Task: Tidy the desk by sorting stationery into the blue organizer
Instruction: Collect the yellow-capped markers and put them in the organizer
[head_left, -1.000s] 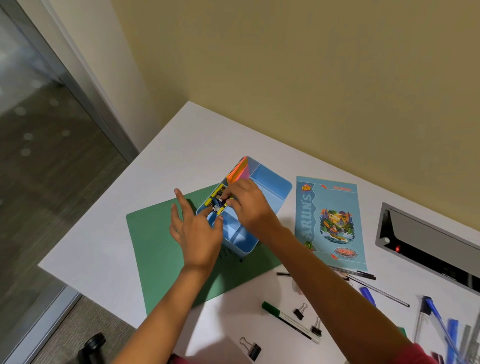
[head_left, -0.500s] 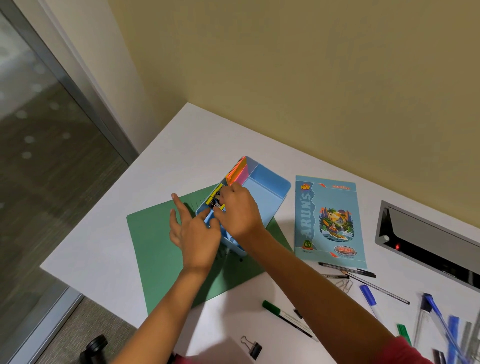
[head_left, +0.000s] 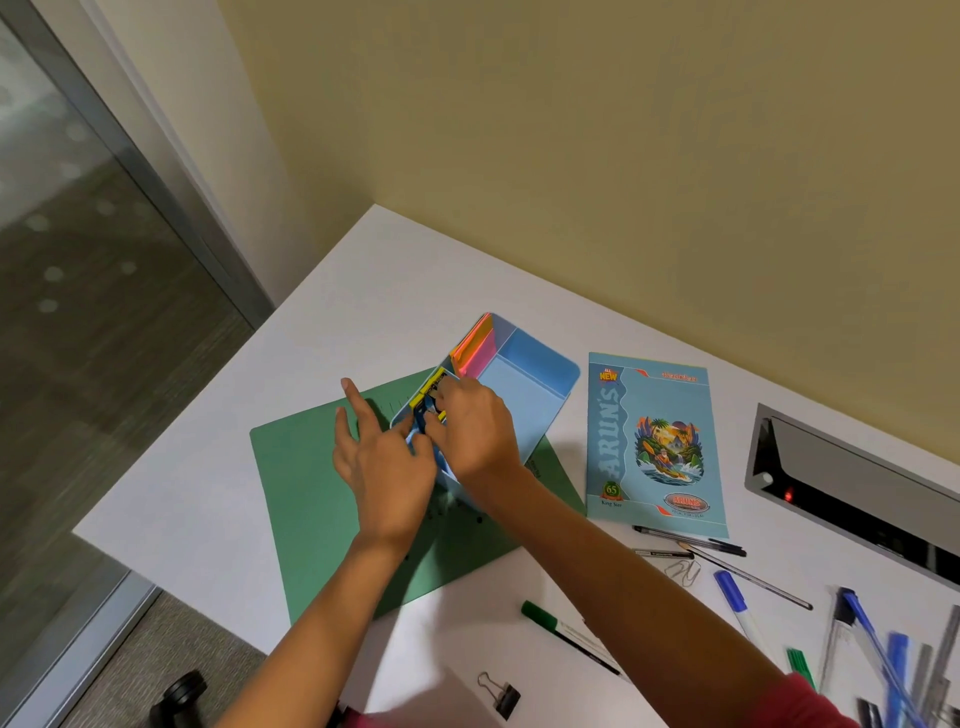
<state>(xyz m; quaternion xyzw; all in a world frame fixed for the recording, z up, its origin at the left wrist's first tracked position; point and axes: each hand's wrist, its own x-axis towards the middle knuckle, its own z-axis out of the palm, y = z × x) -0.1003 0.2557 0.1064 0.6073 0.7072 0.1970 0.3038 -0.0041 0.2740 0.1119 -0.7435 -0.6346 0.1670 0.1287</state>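
Two grips meet at the blue organizer (head_left: 524, 395): your right grip (head_left: 478, 431) pinches a yellow-blue packet (head_left: 427, 397), print unreadable; left grip (head_left: 384, 467) shows straight fingers. Notebook (head_left: 654, 441) reads "ARUN'S".

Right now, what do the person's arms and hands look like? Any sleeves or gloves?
Both the left hand and the right hand are bare, on bare forearms. No gloves, watch or rings show. A pinkish-red sleeve shows at the right upper arm.
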